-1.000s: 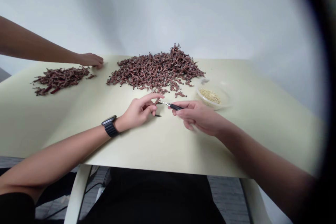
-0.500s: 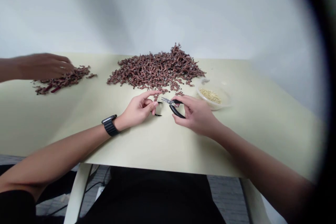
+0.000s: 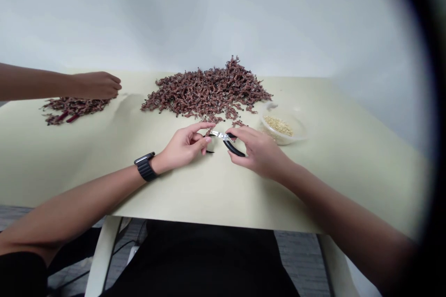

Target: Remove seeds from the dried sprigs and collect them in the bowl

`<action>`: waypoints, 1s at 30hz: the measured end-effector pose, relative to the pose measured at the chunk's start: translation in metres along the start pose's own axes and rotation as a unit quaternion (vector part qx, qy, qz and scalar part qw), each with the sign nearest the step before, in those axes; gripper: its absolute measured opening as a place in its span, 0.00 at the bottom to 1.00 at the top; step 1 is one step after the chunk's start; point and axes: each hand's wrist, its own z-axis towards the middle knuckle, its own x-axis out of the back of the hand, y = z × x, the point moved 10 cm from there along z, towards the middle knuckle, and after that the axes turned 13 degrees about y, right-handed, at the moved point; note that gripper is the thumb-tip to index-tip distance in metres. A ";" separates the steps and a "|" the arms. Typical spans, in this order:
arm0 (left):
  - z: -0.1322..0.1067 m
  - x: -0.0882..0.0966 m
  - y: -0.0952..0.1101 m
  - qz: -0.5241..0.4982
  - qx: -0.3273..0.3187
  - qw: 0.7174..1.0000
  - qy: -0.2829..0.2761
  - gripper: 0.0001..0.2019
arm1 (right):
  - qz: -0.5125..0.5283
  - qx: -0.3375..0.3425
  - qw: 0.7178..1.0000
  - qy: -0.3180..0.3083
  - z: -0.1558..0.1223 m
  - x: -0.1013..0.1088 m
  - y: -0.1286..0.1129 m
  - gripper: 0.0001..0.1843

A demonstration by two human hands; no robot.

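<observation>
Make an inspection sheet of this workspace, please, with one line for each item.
Surface: pale cream table top, with the work lying on it.
Job's things: black-handled pliers gripped in the right hand; large heap of dried reddish-brown plant pieces; smaller heap; clear bowl of pale grains.
Clutter: loose pieces at the large heap's edge.
Grippers: left hand, with black watch, beside the pliers' tips; any small held piece is hard to tell. A co-worker's hand is above the smaller heap.
Cables: thin dark cable under the table.
Surroundings: plain pale wall; grey floor.
</observation>
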 end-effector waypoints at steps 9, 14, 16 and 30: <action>0.000 0.000 0.000 0.017 -0.036 0.999 -0.010 0.26 | 0.058 -0.067 0.996 -0.032 0.001 -0.001 0.007 0.22; -0.003 0.007 0.015 0.117 -0.180 0.977 0.001 0.22 | 0.322 -0.336 0.872 -0.151 -0.017 -0.019 0.025 0.22; -0.007 0.010 0.024 0.147 -0.244 0.959 0.018 0.22 | 0.438 -0.408 0.779 -0.188 -0.025 -0.029 0.020 0.19; 0.002 0.008 0.006 0.018 -0.067 0.997 0.027 0.25 | 0.046 -0.069 0.997 -0.001 0.002 0.003 0.002 0.25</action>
